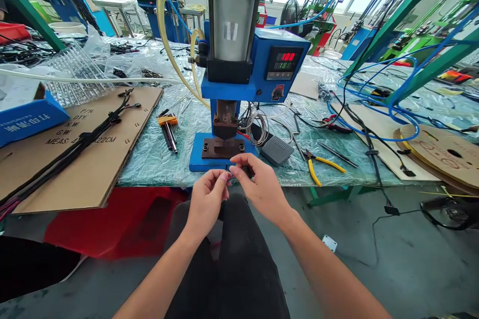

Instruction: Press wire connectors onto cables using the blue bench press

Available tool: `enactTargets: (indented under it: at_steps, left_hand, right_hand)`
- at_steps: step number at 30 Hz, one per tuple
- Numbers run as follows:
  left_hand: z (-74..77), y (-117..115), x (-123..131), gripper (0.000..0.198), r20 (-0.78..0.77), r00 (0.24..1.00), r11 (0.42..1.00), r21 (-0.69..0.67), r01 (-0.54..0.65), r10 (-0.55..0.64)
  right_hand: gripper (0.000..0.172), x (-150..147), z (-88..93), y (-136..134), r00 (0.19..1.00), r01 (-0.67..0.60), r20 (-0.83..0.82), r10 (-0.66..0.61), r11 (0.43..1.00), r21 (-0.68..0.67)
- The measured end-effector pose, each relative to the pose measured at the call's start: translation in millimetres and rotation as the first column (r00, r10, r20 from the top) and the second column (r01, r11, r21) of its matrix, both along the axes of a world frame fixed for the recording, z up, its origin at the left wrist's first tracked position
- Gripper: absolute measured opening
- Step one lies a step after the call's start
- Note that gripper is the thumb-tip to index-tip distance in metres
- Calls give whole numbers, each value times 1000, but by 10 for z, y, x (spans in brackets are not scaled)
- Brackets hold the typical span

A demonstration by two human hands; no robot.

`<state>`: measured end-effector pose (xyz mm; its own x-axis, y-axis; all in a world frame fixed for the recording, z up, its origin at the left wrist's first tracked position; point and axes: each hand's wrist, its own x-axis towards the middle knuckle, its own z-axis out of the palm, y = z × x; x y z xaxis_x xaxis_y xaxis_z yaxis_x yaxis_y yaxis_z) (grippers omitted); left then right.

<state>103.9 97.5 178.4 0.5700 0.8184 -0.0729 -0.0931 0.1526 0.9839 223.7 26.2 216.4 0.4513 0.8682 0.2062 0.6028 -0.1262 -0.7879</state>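
Pinching a small dark piece (pixel 228 174) between our hands, we are holding both hands low over our lap, just in front of the near edge of the workbench (pixel 149 167). The piece is too small to make out clearly; it might be a wire end. Our left hand (pixel 207 203) is closing its fingertips on it, and our right hand (pixel 262 187) is curling in from the right, thumb and forefinger pinching at the same spot, with the other fingers bent loosely. Just beyond our hands, a blue air press (pixel 239 75) is standing on the bench, its small die directly ahead of us, and a grey foot pedal (pixel 276 150) is sitting just to its right, on the bench too.

Farther right, yellow-handled pliers (pixel 318 164) are lying near the near edge, while a coil of thin wire (pixel 258 127) is resting beside the press. To the left, a bundle of black wires (pixel 75 144) is lying across a cardboard sheet (pixel 90 159) — a blue box (pixel 30 114) is sitting on its far left corner. On the far right, blue tubing (pixel 374 104) is looping over a round cardboard reel (pixel 445 152).
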Motion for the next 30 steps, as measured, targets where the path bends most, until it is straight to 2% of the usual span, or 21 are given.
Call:
enactTargets:
  at_steps: [4, 8, 11, 18, 24, 30]
  left_hand:
    - [9, 258, 229, 28, 37, 998, 992, -111, -52, 57]
    - [-15, 425, 398, 28, 71, 993, 975, -210, -76, 93]
    - [-15, 479, 465, 29, 86, 991, 957, -279, -75, 103]
    - [71, 529, 534, 25, 63, 992, 941, -327, -85, 112]
    - [120, 564, 536, 23, 51, 995, 921, -384, -63, 90]
    - [112, 599, 483, 23, 77, 997, 911, -413, 13, 21]
  right_hand:
    - [21, 142, -28, 149, 958, -78, 281, 60, 995, 54]
    - [32, 252, -83, 244, 845, -89, 527, 93, 996, -33]
    - [36, 297, -128, 283, 775, -62, 624, 103, 994, -87]
    - [43, 306, -84, 333, 714, -16, 686, 140, 983, -185]
    - [45, 280, -4, 365, 718, 7, 678, 158, 972, -235]
    - [44, 253, 22, 392, 712, 30, 686, 151, 969, -245]
